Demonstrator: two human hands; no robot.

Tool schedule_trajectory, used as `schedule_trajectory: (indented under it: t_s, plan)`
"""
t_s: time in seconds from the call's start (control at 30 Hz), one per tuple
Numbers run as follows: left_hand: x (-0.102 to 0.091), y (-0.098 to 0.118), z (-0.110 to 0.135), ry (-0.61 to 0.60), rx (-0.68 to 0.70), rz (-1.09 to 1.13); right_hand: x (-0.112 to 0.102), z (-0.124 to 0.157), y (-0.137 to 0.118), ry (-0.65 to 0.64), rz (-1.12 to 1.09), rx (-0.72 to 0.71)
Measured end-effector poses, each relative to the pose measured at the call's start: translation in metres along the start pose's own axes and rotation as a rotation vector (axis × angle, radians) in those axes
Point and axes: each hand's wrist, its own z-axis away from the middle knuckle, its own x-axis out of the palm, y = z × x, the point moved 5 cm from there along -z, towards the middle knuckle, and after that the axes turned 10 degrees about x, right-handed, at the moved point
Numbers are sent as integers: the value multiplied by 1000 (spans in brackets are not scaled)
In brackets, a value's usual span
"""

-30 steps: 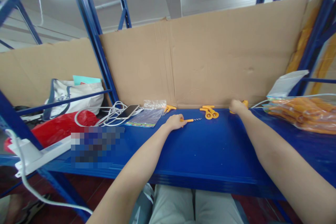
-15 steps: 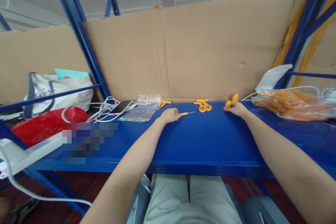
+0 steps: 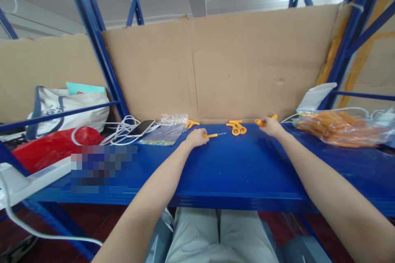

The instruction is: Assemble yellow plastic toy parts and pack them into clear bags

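My left hand (image 3: 196, 137) is closed on a corkscrew (image 3: 212, 135) with an orange shaft. Its silver spiral points right over the blue shelf. Farther right, my right hand (image 3: 271, 126) grips an orange plastic piece (image 3: 261, 123), which lies tilted sideways; the fingers cover its middle. Between my hands rest several orange parts (image 3: 240, 130) with round open ends, near the cardboard. Another orange T-handled corkscrew (image 3: 193, 123) lies beyond my left hand, beside a clear plastic bag (image 3: 169, 132).
A cardboard sheet (image 3: 247, 65) walls off the back of the blue shelf (image 3: 234, 172). At right lies a clear bag of orange parts (image 3: 342, 127). To the left are a phone (image 3: 141, 128), white cables (image 3: 123, 125), a red bag (image 3: 58, 146) and a white power strip (image 3: 46, 176).
My right hand has tipped the orange piece from upright to sideways and shifted slightly left. My left hand still holds the corkscrew in nearly the same place. The camera view has shifted a little.
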Motion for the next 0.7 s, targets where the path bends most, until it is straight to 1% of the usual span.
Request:
schedule_trajectory:
  t_s: [0.07, 0.17, 0.23, 0.3, 0.47, 0.7]
  plan:
    - [-1, -1, -1, 63, 8, 4, -4, 2, -12, -24, 3, -54]
    - [-2, -2, -2, 140, 26, -1, -12, 9, -38, -23, -59, -248]
    - [-2, -3, -3, 165, 30, -4, -14, 15, -53, -46, -104, -375]
    - [-2, -3, -3, 172, 34, -6, -13, 21, -64, -76, -132, -460]
    - [0, -2, -3, 158, 51, -18, -8, 30, -78, -116, -149, -522]
    - [0, 0, -3, 150, 57, -10, -2, 34, -83, -121, -116, -584]
